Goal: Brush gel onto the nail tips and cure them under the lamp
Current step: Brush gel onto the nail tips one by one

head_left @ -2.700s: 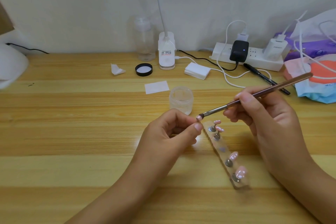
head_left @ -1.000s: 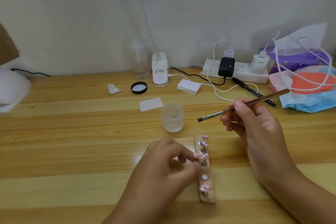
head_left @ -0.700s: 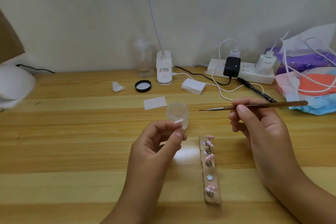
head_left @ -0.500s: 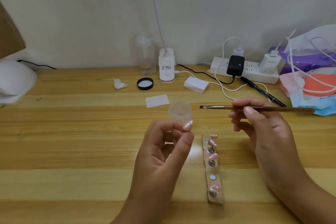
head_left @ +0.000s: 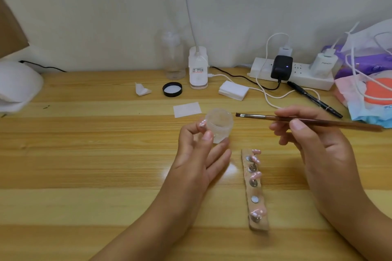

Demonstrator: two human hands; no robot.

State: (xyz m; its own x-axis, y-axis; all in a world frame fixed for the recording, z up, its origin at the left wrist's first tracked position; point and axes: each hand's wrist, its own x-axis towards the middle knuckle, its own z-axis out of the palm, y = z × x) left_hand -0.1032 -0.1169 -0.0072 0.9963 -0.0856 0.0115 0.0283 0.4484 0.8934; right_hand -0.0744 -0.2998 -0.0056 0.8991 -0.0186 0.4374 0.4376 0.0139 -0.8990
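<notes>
My left hand (head_left: 197,154) pinches a small pink nail tip (head_left: 202,123) between thumb and forefinger, raised just in front of the open clear gel jar (head_left: 219,124). My right hand (head_left: 314,146) grips a brown-handled flat brush (head_left: 297,119), held level with its bristles pointing left, just right of the jar's rim. A clear holder strip (head_left: 255,188) lies on the table between my hands, carrying several pink nail tips on metal studs; one stud is bare. The white curing lamp (head_left: 17,87) sits at the far left table edge.
Behind the jar lie a white wipe (head_left: 186,109), a black jar lid (head_left: 172,89), a folded wipe (head_left: 142,89), a wipe stack (head_left: 233,90), a clear bottle (head_left: 174,57) and a desk lamp base (head_left: 198,70). A power strip (head_left: 292,74), cables, pen (head_left: 314,99) and bags crowd the right.
My left hand took a nail tip off the strip and lifted it up beside the jar. The brush swung level and moved left toward the jar.
</notes>
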